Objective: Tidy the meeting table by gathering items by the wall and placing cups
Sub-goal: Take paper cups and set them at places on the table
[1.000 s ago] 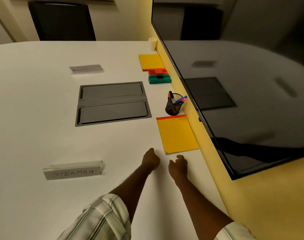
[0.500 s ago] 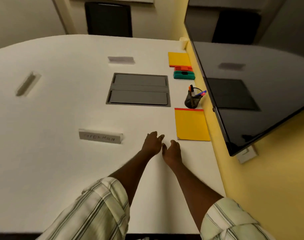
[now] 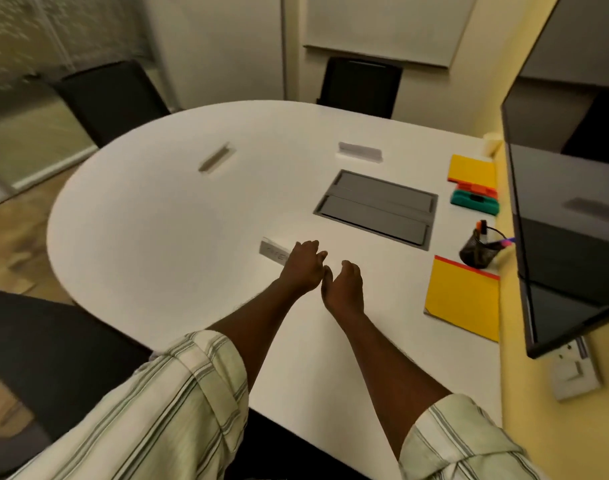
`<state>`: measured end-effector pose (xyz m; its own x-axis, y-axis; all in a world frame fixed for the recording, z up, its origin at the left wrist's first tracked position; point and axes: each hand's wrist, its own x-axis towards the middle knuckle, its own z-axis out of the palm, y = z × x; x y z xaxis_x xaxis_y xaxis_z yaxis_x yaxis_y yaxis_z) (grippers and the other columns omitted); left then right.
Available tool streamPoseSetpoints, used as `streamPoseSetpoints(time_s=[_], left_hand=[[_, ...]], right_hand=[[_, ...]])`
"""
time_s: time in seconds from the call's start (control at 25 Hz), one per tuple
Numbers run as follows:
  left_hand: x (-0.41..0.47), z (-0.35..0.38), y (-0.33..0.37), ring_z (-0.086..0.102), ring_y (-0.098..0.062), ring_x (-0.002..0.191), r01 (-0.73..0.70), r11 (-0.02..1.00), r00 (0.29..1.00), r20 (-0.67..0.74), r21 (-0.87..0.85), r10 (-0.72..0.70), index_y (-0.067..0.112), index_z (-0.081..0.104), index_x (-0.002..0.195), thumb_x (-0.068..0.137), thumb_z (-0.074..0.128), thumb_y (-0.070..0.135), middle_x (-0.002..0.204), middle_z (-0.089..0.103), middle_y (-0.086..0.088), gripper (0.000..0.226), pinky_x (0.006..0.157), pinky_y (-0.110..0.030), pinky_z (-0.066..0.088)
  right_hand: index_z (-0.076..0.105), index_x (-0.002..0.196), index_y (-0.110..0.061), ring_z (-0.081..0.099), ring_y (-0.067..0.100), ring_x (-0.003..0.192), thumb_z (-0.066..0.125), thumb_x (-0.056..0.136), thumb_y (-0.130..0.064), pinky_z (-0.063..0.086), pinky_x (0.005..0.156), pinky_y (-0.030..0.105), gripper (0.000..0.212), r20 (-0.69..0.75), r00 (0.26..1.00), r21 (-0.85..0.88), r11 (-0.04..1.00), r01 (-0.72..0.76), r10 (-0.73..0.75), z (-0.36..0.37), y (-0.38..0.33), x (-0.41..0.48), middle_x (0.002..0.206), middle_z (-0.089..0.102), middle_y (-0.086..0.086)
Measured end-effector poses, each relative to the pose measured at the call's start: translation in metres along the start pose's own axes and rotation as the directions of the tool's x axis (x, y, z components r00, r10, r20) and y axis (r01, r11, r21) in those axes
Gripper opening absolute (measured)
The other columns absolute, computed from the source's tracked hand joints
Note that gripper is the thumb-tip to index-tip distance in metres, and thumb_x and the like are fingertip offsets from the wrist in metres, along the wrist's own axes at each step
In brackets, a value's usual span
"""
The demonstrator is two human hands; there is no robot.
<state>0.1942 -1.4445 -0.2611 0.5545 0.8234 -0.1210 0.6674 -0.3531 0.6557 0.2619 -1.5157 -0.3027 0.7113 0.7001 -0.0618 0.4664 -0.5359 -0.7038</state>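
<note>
Both hands are hovering mid-frame: left hand (image 3: 304, 263) curling loosely over a name card (image 3: 274, 252), maybe touching it; right hand (image 3: 344, 285) is hanging slack, holding nothing. Gathering seems underway; next it is needing a firm pinch toward the notepad (image 3: 464, 301) at right.

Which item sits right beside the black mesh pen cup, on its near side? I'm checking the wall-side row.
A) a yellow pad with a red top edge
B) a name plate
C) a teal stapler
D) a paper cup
A: the yellow pad lies just in front of the pen cup, its red edge towards the cup.
</note>
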Motion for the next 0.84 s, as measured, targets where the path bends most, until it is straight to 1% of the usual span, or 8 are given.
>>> streamPoseSetpoints(time_s=[0.12,0.24,0.32,0.36,0.44,0.52,0.68,0.84], left_hand=[[-0.010,-0.042,-0.023,0.038,-0.034,0.132,0.029,0.998,0.995,-0.099,0.050,-0.024,0.002,0.042,0.134,0.098,0.041,0.022,0.141,0.043,-0.020,0.042,0.109,-0.040,0.030],[-0.023,-0.083,-0.052,0.037,-0.036,0.129,0.055,0.990,0.990,-0.134,0.130,-0.037,-0.001,0.047,0.122,0.098,0.043,0.020,0.126,0.052,-0.020,0.033,0.109,-0.038,0.029],[-0.031,-0.115,-0.073,0.040,-0.036,0.125,0.065,0.980,0.987,-0.159,0.188,-0.035,-0.001,0.047,0.118,0.097,0.044,0.020,0.120,0.054,-0.018,0.029,0.109,-0.038,0.029],[-0.036,-0.131,-0.084,0.039,-0.036,0.126,0.073,0.975,0.984,-0.175,0.208,-0.036,-0.001,0.045,0.121,0.097,0.044,0.020,0.122,0.053,-0.018,0.032,0.110,-0.037,0.027],[-0.047,-0.169,-0.101,0.034,-0.035,0.132,0.086,0.967,0.977,-0.212,0.238,-0.034,0.000,0.038,0.134,0.098,0.042,0.020,0.132,0.048,-0.019,0.041,0.111,-0.035,0.022],[-0.058,-0.213,-0.118,0.029,-0.034,0.136,0.088,0.957,0.970,-0.244,0.276,-0.019,0.002,0.032,0.140,0.099,0.041,0.022,0.140,0.043,-0.018,0.046,0.112,-0.035,0.022],[-0.087,-0.313,-0.166,0.029,-0.032,0.138,0.104,0.955,0.935,-0.354,0.278,0.001,0.007,0.035,0.140,0.098,0.044,0.029,0.143,0.041,-0.018,0.048,0.108,-0.041,0.031],[-0.121,-0.398,-0.236,0.035,-0.031,0.135,0.121,0.954,0.903,-0.429,0.273,0.008,0.005,0.036,0.139,0.098,0.044,0.031,0.144,0.042,-0.017,0.049,0.106,-0.040,0.033]], right_hand=[[0.043,0.133,0.000,0.046,0.030,0.125,0.047,0.097,-0.037,0.039,0.103,0.038,0.051,0.049,0.993,0.016,0.994,0.108,-0.108,0.015,-0.041,-0.008,0.136,0.047,0.016],[0.044,0.130,0.000,0.046,0.032,0.123,0.051,0.095,-0.039,0.038,0.101,0.040,0.054,0.083,0.974,0.017,0.978,0.210,-0.211,0.039,-0.078,-0.019,0.133,0.049,0.016],[0.044,0.130,0.001,0.044,0.033,0.125,0.050,0.095,-0.040,0.036,0.105,0.042,0.055,0.132,0.952,-0.017,0.960,0.280,-0.275,0.053,-0.107,-0.030,0.133,0.048,0.016],[0.044,0.130,0.001,0.043,0.032,0.126,0.049,0.095,-0.041,0.034,0.107,0.044,0.055,0.148,0.944,-0.022,0.953,0.302,-0.296,0.061,-0.123,-0.035,0.134,0.047,0.016],[0.042,0.132,0.001,0.039,0.032,0.131,0.047,0.095,-0.044,0.031,0.110,0.048,0.058,0.165,0.932,-0.041,0.942,0.333,-0.323,0.077,-0.156,-0.042,0.138,0.044,0.016],[0.038,0.137,0.001,0.033,0.031,0.136,0.045,0.096,-0.046,0.027,0.112,0.049,0.063,0.169,0.920,-0.068,0.927,0.369,-0.354,0.093,-0.191,-0.052,0.145,0.038,0.016],[0.034,0.141,-0.001,0.027,0.031,0.141,0.042,0.096,-0.047,0.025,0.113,0.050,0.066,0.185,0.888,-0.098,0.892,0.442,-0.420,0.132,-0.284,-0.078,0.150,0.032,0.015],[0.042,0.133,-0.002,0.037,0.032,0.133,0.045,0.094,-0.049,0.032,0.108,0.052,0.062,0.126,0.853,-0.082,0.852,0.518,-0.506,0.179,-0.386,-0.111,0.141,0.042,0.014]])
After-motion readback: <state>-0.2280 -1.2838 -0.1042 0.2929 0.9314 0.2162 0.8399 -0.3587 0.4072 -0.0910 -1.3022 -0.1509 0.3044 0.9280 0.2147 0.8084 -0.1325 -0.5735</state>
